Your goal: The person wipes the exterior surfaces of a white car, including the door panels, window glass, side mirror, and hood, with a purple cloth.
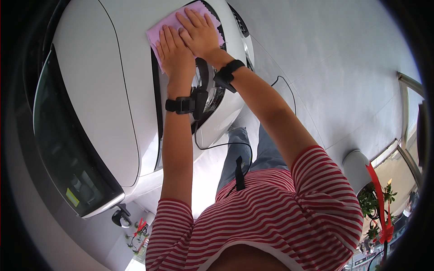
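A pink cloth (169,21) with a scalloped edge is spread over the front end of a white car (91,81). My left hand (176,50) lies flat on the cloth, fingers stretched out and close together. Beside it, my right hand (200,34) also rests flat on the cloth, its thumb side against the left hand. Neither hand's fingers curl around the cloth. Below the cloth, between my forearms, part of the glossy, dark-edged headlight (213,98) shows; the cloth and arms cover the rest.
Black straps with small devices circle both wrists, and a thin cable (223,144) loops from the left one past my legs. The windshield (71,135) and side mirror (121,217) are at left. A white planter (356,166) with a red-ribboned plant stands right on the glossy floor (315,67).
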Tool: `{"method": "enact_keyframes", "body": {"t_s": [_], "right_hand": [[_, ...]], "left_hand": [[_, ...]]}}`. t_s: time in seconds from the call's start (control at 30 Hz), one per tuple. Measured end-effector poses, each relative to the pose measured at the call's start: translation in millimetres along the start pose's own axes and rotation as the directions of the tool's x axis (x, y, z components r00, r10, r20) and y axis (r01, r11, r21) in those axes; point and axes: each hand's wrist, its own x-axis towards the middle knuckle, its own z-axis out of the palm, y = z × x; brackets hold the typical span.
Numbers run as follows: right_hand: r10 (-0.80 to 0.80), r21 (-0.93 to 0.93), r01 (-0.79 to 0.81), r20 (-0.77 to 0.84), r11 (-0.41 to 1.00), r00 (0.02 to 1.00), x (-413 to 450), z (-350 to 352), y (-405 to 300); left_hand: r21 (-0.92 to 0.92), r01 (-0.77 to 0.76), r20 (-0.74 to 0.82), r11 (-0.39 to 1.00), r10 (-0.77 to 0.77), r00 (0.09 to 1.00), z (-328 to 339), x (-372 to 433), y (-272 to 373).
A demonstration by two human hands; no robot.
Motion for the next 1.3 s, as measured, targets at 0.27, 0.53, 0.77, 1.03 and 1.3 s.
{"method": "enact_keyframes", "body": {"t_s": [0.27,0.53,0.77,1.03,1.3], "right_hand": [[0.306,0.315,-0.384,0.27,0.868,0.913,-246,-63,-70],[0.324,0.505,-0.347,0.136,0.79,0.936,-190,-45,23],[0.371,0.549,-0.339,0.056,0.764,0.927,-178,-5,79],[0.393,0.386,-0.414,0.135,0.825,0.909,-239,-39,0],[-0.474,0.391,0.303,0.482,0.869,0.737,-162,-61,-167]], "left_hand": [[0.179,-0.071,0.256,0.981,0.023,0.966,3,-235,58],[0.184,-0.174,0.331,0.968,0.106,0.938,40,-132,98],[0.35,-0.089,0.215,0.933,0.013,0.977,120,-63,146],[0.082,-0.013,0.332,0.997,-0.015,0.943,38,-168,120],[0.176,0.459,0.085,0.871,-0.478,0.874,-59,-294,24]]}}
